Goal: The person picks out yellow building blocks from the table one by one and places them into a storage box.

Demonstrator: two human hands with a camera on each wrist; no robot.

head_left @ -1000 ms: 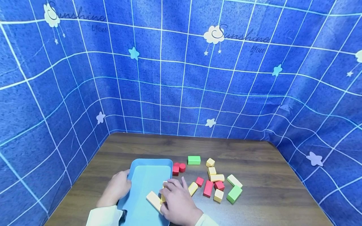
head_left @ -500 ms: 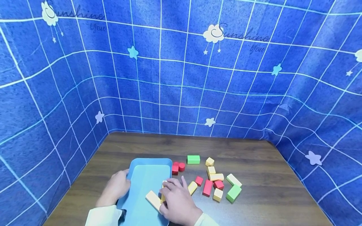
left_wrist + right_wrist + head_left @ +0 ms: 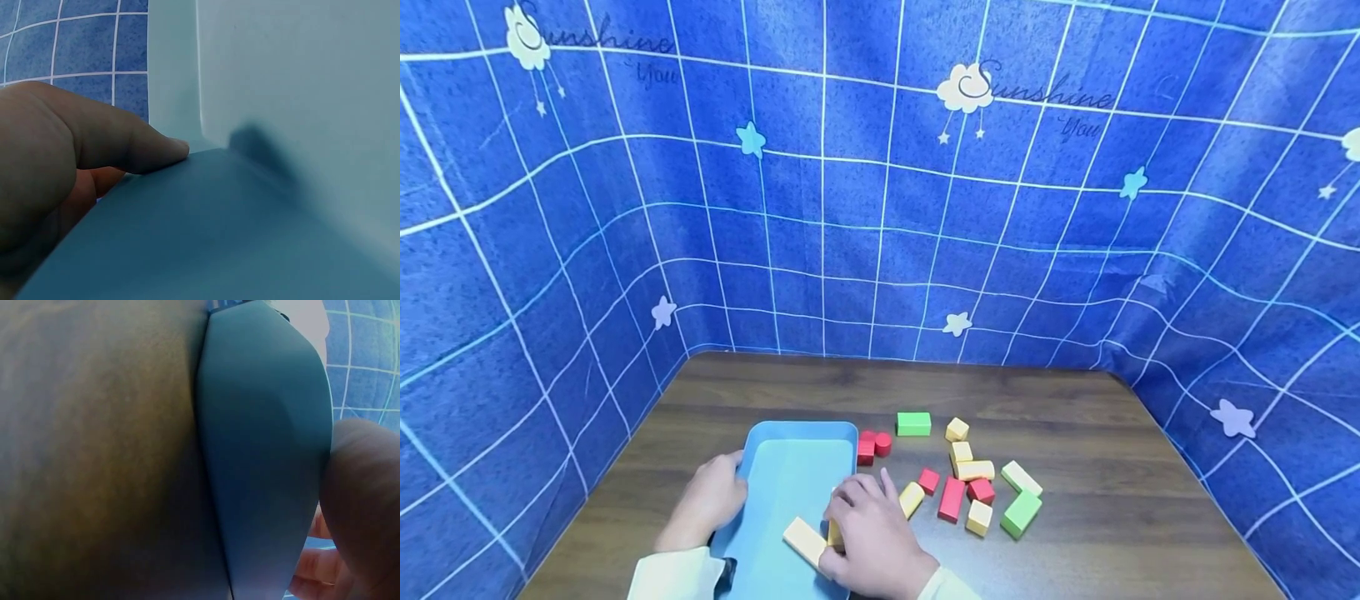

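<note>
1. Yellow block point(image 3: 835, 533) sits inside the blue tray point(image 3: 802, 429), toward its right side, partly hidden by the right hand point(image 3: 874, 533); that grip is on the block, fingers and thumb bent about it. The thumb overlaps one end of a pale block point(image 3: 805, 540); whether they touch is hard to tell.
2. On the tray's opposite side, the left hand point(image 3: 711, 493) has its grip on the wall.
3. Just outside the right wall stand a red block point(image 3: 866, 450) and a red cylinder point(image 3: 883, 444); farther right, more red, green and yellowish pieces lie scattered.
4. All this rests on a dark brown surface point(image 3: 760, 387) with wood grain and rounded far corners.
5. Around it hangs blue cloth point(image 3: 857, 192), gridded in white and light blue, printed with stars, clouds and "Sunshine You".
6. Only the head view shows the pieces. The left wrist view adds one digit on the tray's edge and another behind the wall; the right wrist view adds the tray's outer side, with fingers beyond its rim.
</note>
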